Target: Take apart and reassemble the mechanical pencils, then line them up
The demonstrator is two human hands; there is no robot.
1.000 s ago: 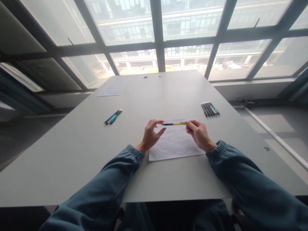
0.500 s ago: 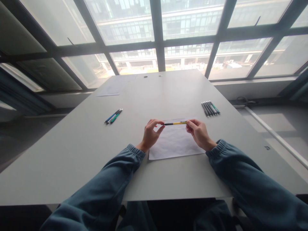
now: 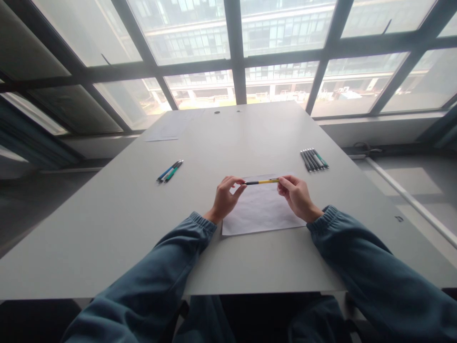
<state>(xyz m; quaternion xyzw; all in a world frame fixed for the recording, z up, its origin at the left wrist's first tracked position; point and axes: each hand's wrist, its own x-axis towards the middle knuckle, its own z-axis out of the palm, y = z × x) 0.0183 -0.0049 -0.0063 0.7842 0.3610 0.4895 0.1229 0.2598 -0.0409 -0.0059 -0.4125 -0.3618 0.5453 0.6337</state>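
A yellow pen [image 3: 267, 181] with a dark grip lies level between my two hands, above a white sheet of paper [image 3: 262, 212]. My left hand [image 3: 225, 197] pinches the dark tip end between thumb and fingers. At the other end, my right hand [image 3: 295, 195] is closed on the yellow barrel near the clip, and its fingers hide that end. The paper rests on the table in front of me, partly under my hands and wrists.
Several dark pens [image 3: 314, 160] lie side by side on the table's right. A small group of pens [image 3: 170, 171], blue and green among them, lies on the left. Another paper sheet [image 3: 162, 131] is at the far left. Windows [image 3: 200, 90] stand beyond the white table [image 3: 117, 228].
The view has shifted slightly. Both hands keep their hold on the yellow pen, and the other pens and paper stay where they were.
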